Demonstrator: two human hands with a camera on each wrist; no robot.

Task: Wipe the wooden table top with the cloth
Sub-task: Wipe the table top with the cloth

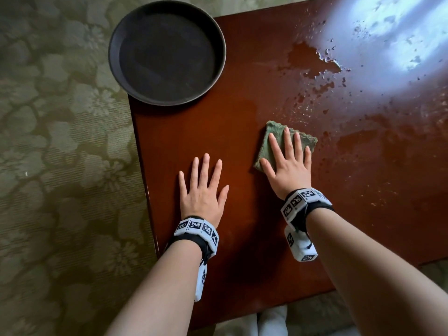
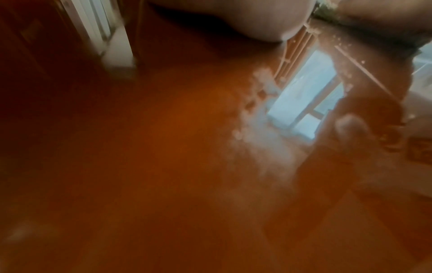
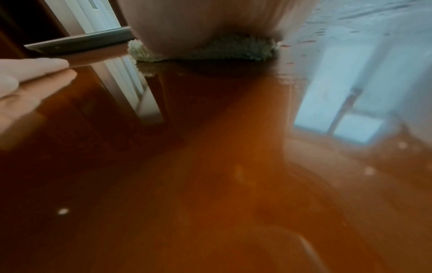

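A folded green cloth (image 1: 274,144) lies on the glossy red-brown wooden table top (image 1: 218,132). My right hand (image 1: 288,163) presses flat on it with straight, spread fingers; the right wrist view shows the palm on the cloth (image 3: 233,49). My left hand (image 1: 202,187) rests flat on the bare wood to the left of the cloth, fingers straight and holding nothing. A wet patch with droplets (image 1: 312,59) spreads over the far right of the table, with more smears (image 1: 354,141) to the right of the cloth.
A round dark tray (image 1: 167,52) sits at the table's far left corner, overhanging the edge. A green patterned floor covering (image 1: 60,141) lies to the left of the table. Window glare (image 1: 392,40) whitens the far right corner.
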